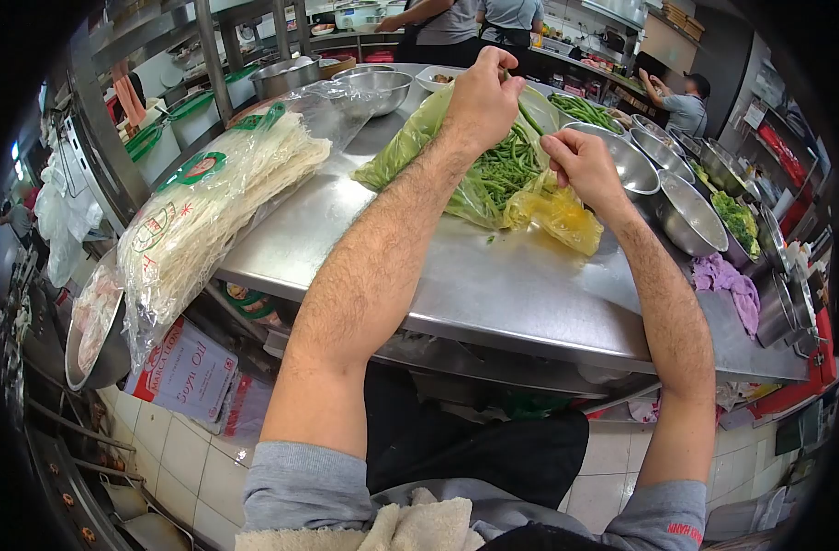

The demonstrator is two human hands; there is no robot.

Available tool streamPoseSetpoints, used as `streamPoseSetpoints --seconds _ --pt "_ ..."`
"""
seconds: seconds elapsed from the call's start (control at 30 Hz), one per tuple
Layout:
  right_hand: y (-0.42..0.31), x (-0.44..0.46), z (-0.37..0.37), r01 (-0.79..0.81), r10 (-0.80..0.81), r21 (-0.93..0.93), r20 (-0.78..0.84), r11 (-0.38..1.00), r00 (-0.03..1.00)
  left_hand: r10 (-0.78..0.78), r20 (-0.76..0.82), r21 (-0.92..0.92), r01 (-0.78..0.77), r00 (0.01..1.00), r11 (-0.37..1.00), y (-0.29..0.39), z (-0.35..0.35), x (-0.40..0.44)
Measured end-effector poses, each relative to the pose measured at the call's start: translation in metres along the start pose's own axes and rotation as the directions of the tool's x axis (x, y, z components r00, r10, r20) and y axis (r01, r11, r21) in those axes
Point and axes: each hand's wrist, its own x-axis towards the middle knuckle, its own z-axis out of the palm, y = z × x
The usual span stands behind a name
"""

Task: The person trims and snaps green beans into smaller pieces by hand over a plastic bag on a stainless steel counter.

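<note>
A long green bean (529,114) stretches between my two hands above the steel table. My left hand (486,99) is closed on its upper end, fingers pinched. Lower and to the right, my right hand (582,163) pinches the other end between thumb and fingers. Beneath them, a clear greenish plastic bag (396,165) lies spread out with a heap of cut green beans (506,170) in it. A crumpled yellow plastic bag (566,223) rests at its front right. Whole green beans (583,111) lie behind my right hand.
Packs of dried white noodles (222,188) lie in clear plastic on the left. Steel bowls (690,213) line the right side, near a purple cloth (727,286) and leafy greens (736,220). A metal bowl (382,87) stands at the back. Other people work beyond the table.
</note>
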Motion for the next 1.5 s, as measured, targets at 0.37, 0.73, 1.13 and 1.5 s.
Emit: streamPoseSetpoints --seconds 0.37,0.73,1.13,1.5 --pt "-0.003 -0.001 -0.005 0.009 -0.014 -0.101 -0.045 0.995 0.999 0.203 0.463 0.549 -0.459 0.863 0.699 0.003 -0.003 -0.015" --pt "0.006 -0.001 -0.003 0.3 -0.375 -0.392 -0.129 0.87 0.918 0.222 0.482 0.462 -0.462 0.847 0.757 0.013 0.006 -0.021" --pt "0.016 0.004 0.004 0.002 -0.002 0.035 0.012 0.999 1.0 0.259 0.049 0.127 -0.263 0.965 0.956 0.012 0.012 -0.008" --pt "0.002 0.002 -0.007 0.184 -0.173 0.062 -0.147 0.981 0.974 -0.009 0.219 -0.424 0.104 0.976 0.9 0.019 0.009 -0.007"
